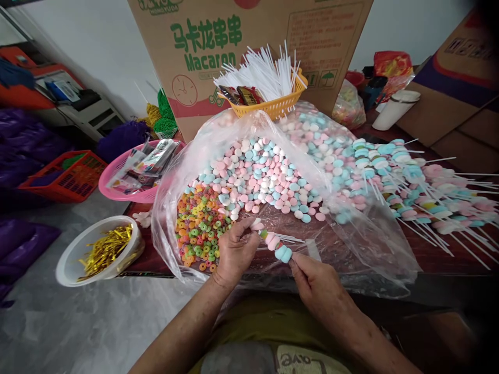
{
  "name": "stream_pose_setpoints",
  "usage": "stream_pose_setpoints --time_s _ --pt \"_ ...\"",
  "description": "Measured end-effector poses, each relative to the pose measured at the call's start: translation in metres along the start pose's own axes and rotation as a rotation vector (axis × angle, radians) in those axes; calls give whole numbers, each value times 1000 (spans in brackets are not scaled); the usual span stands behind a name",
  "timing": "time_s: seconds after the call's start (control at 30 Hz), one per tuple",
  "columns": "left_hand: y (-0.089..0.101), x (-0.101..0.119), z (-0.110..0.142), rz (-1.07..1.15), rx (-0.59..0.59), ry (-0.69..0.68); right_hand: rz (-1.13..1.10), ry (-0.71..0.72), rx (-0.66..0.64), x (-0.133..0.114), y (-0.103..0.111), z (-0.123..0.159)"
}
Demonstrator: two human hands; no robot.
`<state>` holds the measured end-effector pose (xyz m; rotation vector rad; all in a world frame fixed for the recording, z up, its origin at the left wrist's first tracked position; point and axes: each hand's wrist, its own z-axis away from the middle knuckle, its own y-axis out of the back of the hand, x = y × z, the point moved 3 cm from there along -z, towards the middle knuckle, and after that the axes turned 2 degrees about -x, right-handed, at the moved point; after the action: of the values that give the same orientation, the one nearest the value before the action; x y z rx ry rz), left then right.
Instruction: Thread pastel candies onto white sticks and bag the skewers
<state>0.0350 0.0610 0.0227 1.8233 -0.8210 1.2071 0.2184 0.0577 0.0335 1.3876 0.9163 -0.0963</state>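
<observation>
Between my hands is a marshmallow skewer (pixel 273 241), threaded with pink and blue marshmallows and small gummy rings. My left hand (pixel 237 252) pinches the pale pink marshmallow (pixel 257 224) at its far end. With thumb and fingers closed, my right hand (pixel 325 288) grips the stick just below the blue marshmallows; the stick itself is mostly hidden. Beside my left hand lies a heap of colourful gummy rings (pixel 200 226). Loose pink, white and blue marshmallows (pixel 268 176) spread behind both hands on clear plastic. A few white sticks (pixel 288 238) lie just beyond the skewer.
Finished skewers (pixel 421 192) are piled at right. A yellow basket (pixel 273 106) of white sticks stands behind, before a large carton (pixel 187 88). At left are a pink basket (pixel 113 189) of packets and a white bowl (pixel 70 265) of gold ties. Plastic sheeting (pixel 370 249) drapes the table edge.
</observation>
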Motion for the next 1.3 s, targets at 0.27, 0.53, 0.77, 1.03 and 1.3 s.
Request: stream_pose_setpoints --time_s 0.27,0.53,0.77,1.03,1.3 --pt "-5 -1 4 -223 -6 -171 38 -25 -42 -7 -11 -6" --pt "4 0 -16 327 -173 254 -37 -16 15 -5 -15 -11" --pt "-28 9 -23 767 -106 559 -60 10 22 -11 -12 -14" --pt "-43 13 1 702 122 593 -119 0 -7 -13 -23 -19" --pt "-46 21 -12 664 -119 524 171 -33 23 -6 -1 -35"
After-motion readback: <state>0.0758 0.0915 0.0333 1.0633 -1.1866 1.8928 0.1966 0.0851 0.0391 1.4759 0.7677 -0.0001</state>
